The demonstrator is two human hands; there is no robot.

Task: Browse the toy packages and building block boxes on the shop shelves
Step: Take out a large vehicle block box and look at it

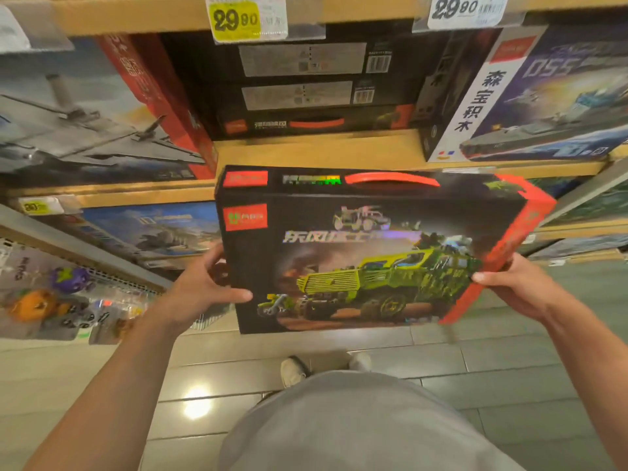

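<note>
Black cardboard building block box, printed with a green armoured truck, is held before the wooden shelf, gripped at its edges by the left hand and right hand. Identical stacked black boxes are shelved behind.
</note>
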